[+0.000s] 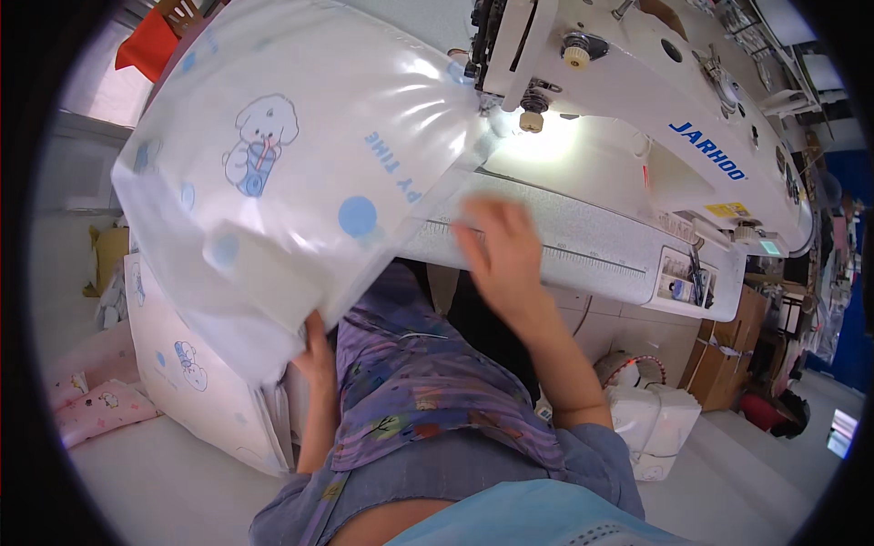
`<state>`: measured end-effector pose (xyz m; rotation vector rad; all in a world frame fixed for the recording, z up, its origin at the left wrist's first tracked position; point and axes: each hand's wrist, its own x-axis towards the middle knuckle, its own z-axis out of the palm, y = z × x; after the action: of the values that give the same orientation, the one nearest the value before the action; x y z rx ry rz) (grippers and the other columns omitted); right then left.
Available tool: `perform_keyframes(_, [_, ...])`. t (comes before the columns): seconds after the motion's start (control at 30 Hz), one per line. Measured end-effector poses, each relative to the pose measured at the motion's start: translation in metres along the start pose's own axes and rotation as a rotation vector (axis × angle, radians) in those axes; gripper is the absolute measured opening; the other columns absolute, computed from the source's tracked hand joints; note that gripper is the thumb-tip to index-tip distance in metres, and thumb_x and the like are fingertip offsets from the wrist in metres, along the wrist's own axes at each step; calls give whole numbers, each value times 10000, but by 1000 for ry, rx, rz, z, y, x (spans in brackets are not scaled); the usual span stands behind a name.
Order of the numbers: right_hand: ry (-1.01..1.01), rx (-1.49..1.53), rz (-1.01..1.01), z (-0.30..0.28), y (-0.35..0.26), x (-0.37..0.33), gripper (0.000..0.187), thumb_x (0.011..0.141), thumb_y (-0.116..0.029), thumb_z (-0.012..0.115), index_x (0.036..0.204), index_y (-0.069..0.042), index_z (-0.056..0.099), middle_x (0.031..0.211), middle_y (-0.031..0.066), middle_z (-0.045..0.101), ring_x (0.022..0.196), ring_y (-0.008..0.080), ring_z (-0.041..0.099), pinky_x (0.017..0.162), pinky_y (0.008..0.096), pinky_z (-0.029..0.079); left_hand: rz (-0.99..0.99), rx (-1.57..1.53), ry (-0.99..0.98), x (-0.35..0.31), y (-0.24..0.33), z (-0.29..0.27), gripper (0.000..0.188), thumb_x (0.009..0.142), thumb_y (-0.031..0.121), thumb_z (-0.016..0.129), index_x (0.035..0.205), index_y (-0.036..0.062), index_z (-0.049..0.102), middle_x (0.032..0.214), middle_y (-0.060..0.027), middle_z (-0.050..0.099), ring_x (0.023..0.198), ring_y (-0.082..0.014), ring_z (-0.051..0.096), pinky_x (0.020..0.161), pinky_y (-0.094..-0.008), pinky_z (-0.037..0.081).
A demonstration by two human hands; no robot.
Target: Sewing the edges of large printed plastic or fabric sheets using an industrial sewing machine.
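A large glossy white plastic sheet with a cartoon puppy and blue dots spreads over the left of the sewing machine. Its right corner is bunched under the lit needle area, where the needle itself is hidden. My left hand grips the sheet's near, folded-over edge, its fingers partly behind the material. Smeared by motion, my right hand is over the front edge of the machine bed, just right of the sheet. Nothing shows in it, and its fingers are too blurred to read.
More printed white sheets hang in a stack at my left, beside pink printed fabric. Low on the right are a tied white bundle and a cardboard box. A small tray of tools is set in the table's right end.
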<state>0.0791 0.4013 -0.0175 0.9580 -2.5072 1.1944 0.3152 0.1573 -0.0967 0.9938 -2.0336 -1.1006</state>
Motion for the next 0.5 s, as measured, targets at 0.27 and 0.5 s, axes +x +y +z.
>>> perform_keyframes(0.27, [-396, 1215, 577, 121, -36, -56, 471, 950, -188, 746, 1326, 53, 598, 1218, 159, 699, 1080, 230, 684, 936, 347, 549, -848, -640, -1475, 7, 113, 10, 393, 1021, 439, 645, 1135, 63, 650, 1102, -74, 703, 911, -174, 646, 842, -307, 504])
perform_keyframes(0.5, [-173, 1409, 785, 144, -87, -42, 425, 969, -140, 721, 1337, 14, 575, 1183, 55, 680, 1087, 133, 625, 932, 315, 519, 1120, 145, -793, 174, 192, 155, 313, 936, 253, 702, 1216, 113, 685, 1206, -103, 660, 1192, -332, 601, 1102, -520, 432])
